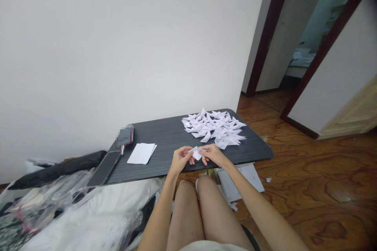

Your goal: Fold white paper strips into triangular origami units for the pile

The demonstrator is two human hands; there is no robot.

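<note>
Between my two hands, just above the near edge of the dark table (165,137), is a small folded white paper (196,153). My left hand (183,159) pinches its left side with thumb and fingers. On the other side my right hand (212,154) grips it the same way, thumb on top. A heap of folded white paper boats (215,125) lies beyond my hands at the table's right. To the left rests a small stack of flat white paper sheets (141,153), slightly fanned.
A dark phone-like slab (105,168) lies at the table's left end, below a blurred-out dark item (125,136). White plastic-wrapped bundles (97,211) crowd the lower left. Under the table's right side is a white box (235,182). A wall stands behind.
</note>
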